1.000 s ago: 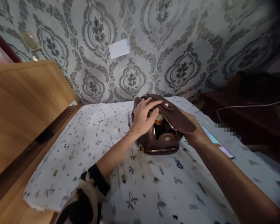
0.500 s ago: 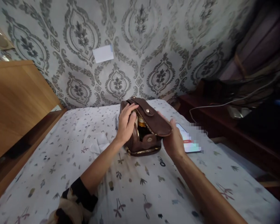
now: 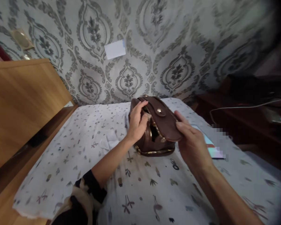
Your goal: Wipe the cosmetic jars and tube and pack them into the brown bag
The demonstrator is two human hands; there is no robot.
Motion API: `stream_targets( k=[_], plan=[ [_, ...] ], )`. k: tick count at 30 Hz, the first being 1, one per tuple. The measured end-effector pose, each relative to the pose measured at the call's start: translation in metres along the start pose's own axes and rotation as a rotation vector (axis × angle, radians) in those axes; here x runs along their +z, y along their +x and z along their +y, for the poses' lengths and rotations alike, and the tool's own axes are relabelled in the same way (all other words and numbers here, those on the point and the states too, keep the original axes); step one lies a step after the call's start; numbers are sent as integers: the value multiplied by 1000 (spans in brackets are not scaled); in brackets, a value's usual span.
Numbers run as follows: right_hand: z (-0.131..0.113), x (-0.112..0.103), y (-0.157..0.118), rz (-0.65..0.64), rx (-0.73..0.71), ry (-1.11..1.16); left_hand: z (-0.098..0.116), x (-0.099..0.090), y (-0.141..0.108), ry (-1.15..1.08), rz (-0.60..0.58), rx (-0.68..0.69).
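Observation:
A brown leather bag (image 3: 155, 146) with brass zippers sits on the patterned bedsheet in front of me. Its top flap (image 3: 168, 126), with a round metal snap, is partly raised, leaving a dark gap along the unzipped side. My left hand (image 3: 138, 122) grips the left edge of the opening, its fingers laid over the top and the thumb close to the gap. At the other side, my right hand (image 3: 193, 142) holds the flap's right edge, thumb on top. The bag's contents are mostly hidden in shadow.
Beside my right hand a phone (image 3: 212, 145) lies with its screen lit. Crumpled white cloth or tissue (image 3: 109, 139) lies left of the bag. A wooden panel (image 3: 30, 106) borders the left side, a patterned wall (image 3: 128, 79) the back. A white cable (image 3: 245, 107) crosses the dark furniture at right.
The flap has come down, narrowing the gap and hiding the yellow-topped item seen inside. My right thumb has moved onto the flap's edge. The view has shifted, so everything sits further right.

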State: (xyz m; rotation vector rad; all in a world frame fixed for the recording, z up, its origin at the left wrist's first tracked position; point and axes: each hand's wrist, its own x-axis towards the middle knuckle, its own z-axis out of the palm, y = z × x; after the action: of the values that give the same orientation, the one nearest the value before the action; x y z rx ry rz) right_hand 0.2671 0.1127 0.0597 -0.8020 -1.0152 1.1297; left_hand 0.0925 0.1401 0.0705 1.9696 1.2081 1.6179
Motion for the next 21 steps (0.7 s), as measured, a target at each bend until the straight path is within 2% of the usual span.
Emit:
stream_targets(
  k=[4,9,14,21],
  plan=[
    [-7,5,-2,12,59,48,-2,1,1,59,-15,13],
    [-8,12,-9,41,-13,-6,-4,4,3,132,-39,42],
    [-8,16,-12,98,16,12,-5,6,2,138,-37,52],
    [-1,17,-12,141,-105,-28,-11,9,4,133,-23,92]
  ],
)
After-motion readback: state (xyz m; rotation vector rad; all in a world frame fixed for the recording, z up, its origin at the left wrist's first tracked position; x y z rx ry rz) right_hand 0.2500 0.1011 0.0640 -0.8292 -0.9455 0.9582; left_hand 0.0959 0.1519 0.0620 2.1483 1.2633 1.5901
